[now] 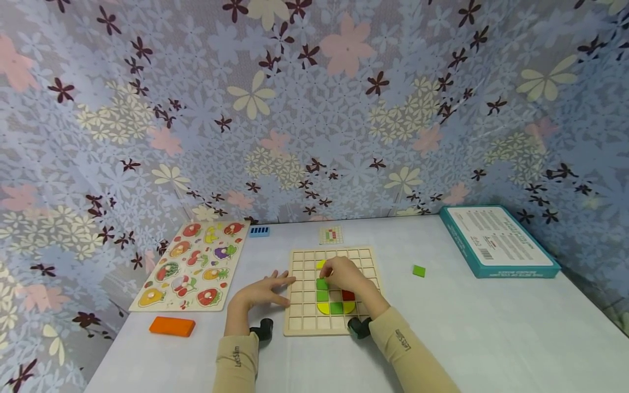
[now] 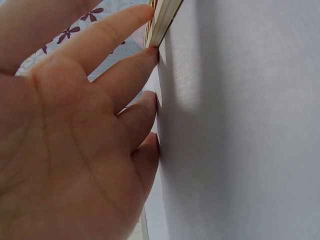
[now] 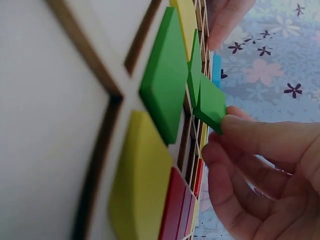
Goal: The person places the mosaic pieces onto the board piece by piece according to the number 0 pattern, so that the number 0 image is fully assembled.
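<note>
In the right wrist view, my right hand (image 3: 270, 165) pinches a green square tile (image 3: 212, 104) between thumb and fingers. The tile is tilted, one corner down by the wooden grid board (image 1: 304, 323). Green tiles (image 1: 322, 296), yellow rounded tiles (image 1: 323, 308) and red tiles (image 1: 348, 295) lie in the board's middle cells; my right hand (image 1: 345, 274) partly covers that area in the head view. My left hand (image 1: 262, 292) is spread at the board's left side. Its fingers are fairly straight, with fingertips touching the board's edge (image 2: 165, 17) and the tabletop.
A fruit puzzle board (image 1: 194, 267) lies at the left, with an orange block (image 1: 172, 326) before it. Behind the grid board are a small pattern card (image 1: 331, 235) and a blue object (image 1: 259, 232). A loose green tile (image 1: 419, 271) and a teal box (image 1: 501, 243) lie right.
</note>
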{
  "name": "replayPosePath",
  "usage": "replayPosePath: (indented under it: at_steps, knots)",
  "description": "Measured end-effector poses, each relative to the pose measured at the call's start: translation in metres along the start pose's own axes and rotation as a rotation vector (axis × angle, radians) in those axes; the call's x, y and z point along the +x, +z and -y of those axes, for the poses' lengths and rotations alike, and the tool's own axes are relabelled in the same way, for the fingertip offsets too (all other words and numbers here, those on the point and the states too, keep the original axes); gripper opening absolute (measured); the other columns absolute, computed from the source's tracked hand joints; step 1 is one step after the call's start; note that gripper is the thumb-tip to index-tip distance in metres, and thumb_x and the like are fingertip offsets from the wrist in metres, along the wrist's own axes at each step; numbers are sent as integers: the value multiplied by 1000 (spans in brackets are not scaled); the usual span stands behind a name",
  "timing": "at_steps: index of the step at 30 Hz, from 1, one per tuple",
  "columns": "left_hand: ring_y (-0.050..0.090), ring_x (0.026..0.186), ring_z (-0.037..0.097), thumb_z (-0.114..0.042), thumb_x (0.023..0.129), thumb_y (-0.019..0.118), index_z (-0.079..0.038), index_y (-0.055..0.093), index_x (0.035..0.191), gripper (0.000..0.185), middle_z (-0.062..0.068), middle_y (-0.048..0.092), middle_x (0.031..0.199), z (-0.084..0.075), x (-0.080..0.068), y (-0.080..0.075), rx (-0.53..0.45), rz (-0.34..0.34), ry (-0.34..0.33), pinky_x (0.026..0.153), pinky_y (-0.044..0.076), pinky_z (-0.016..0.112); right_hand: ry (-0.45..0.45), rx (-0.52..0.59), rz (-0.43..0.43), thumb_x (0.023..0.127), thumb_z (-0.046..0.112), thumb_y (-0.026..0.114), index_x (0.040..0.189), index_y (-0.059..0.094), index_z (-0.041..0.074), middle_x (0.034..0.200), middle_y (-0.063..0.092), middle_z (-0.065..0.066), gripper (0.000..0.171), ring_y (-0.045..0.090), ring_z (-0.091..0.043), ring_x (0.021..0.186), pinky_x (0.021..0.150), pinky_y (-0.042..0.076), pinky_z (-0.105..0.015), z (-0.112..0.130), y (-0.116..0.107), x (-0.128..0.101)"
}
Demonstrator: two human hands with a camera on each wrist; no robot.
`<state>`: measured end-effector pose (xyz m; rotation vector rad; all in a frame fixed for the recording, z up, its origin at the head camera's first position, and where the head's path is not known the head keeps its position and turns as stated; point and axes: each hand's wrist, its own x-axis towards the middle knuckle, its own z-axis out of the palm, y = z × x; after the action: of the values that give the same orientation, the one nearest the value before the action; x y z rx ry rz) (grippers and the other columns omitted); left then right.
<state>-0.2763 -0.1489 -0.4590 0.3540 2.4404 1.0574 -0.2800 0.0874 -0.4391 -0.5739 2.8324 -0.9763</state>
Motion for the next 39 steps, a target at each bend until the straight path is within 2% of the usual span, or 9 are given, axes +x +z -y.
replayPosePath:
  at_steps: [5,16,28,39]
  knots:
    - [5,142,29,-23,73,76,-19,50,135,67,2,25,152,0,-1,1,0,-7,-7,109,4,60,26,-38,29,78,1,69,82,72,11,81,64,0,11,57,-15,76,71,50,-31,1,0,2]
    - [4,142,29,-21,74,75,-19,50,135,66,3,25,152,-3,-2,0,1,-4,-8,110,3,59,0,-109,78,76,1,71,86,70,11,77,61,0,14,54,-14,71,67,49,-30,3,0,2]
    - [4,142,30,-22,73,76,-19,49,135,68,3,24,152,-4,-3,0,5,1,-16,109,3,60,20,11,41,79,-1,67,91,68,8,81,61,-2,14,54,-17,72,62,48,-29,-2,-9,-4]
    - [2,141,33,-21,72,77,-17,48,136,70,4,23,152,-5,-6,-1,0,3,2,109,1,60,42,56,-40,78,0,68,92,68,6,81,62,-1,15,55,-15,75,68,50,-30,-22,-23,-17]
